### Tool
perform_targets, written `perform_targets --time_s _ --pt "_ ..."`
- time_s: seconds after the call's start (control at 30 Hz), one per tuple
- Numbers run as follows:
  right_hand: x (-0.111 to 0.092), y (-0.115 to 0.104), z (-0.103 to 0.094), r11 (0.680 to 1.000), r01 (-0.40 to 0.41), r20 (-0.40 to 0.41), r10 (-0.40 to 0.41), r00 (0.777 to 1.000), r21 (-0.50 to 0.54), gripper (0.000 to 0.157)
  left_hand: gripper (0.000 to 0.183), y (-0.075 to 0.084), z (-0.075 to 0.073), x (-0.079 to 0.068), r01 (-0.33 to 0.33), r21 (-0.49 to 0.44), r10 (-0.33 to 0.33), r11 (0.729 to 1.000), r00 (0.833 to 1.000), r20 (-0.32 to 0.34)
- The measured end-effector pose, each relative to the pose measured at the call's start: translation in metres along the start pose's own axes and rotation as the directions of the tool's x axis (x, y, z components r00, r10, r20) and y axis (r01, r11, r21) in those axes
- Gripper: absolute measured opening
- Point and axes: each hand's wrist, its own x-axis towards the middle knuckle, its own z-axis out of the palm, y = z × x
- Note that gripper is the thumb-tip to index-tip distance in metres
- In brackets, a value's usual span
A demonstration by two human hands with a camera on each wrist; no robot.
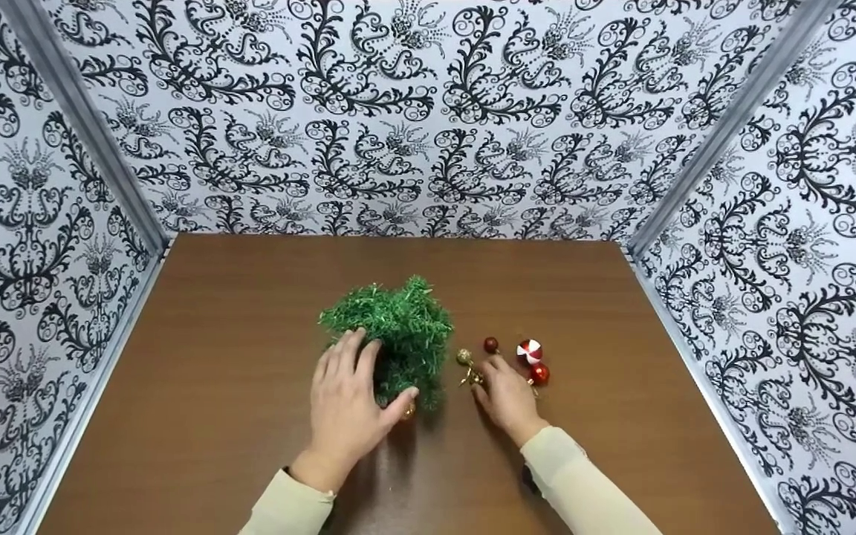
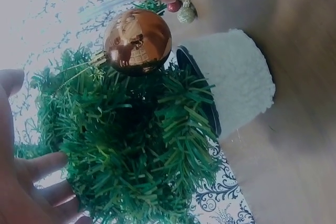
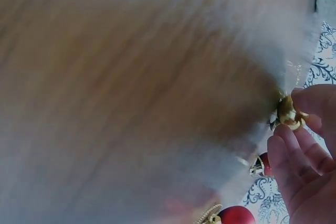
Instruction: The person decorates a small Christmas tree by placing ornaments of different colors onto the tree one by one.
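A small artificial Christmas tree stands on the table, its white, rough-textured base visible in the left wrist view. My left hand is at the near left side of the tree, fingers spread and fingertips at the green branches. A shiny copper bauble with a gold cap and string hangs on the tree near the left thumb. To the right of the tree, my right hand pinches a small gold ornament between thumb and fingers. Its exact shape is partly hidden by the fingers.
Around the right hand lie a glittery gold ball, a dark red ball, a red-and-white striped ball and a shiny red ball. Patterned walls enclose the brown wooden table at the back and both sides.
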Motion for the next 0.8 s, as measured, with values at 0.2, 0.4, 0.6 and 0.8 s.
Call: perform_targets --time_s 0.2,0.4,0.6,0.8 --pt "-0.001 0.001 0.002 1.0 0.02 -0.033 -0.02 0.999 -0.003 0.026 0.072 -0.001 0.001 0.0 0.008 0.008 -0.008 1.0 1.0 0.008" --pt "-0.001 0.002 0.0 0.998 0.045 -0.061 -0.048 0.997 -0.037 0.026 0.068 -0.007 0.001 -0.002 -0.019 -0.013 0.019 1.0 1.0 0.01" --pt "-0.001 0.0 -0.001 0.998 0.05 -0.063 -0.053 0.997 -0.049 0.026 0.068 -0.013 -0.003 -0.002 -0.04 -0.015 0.041 0.999 0.999 0.032" --pt "-0.002 0.001 -0.002 0.998 0.046 -0.047 -0.049 0.998 -0.053 0.029 0.069 -0.018 -0.007 -0.003 -0.034 -0.006 0.035 0.999 0.998 0.058"
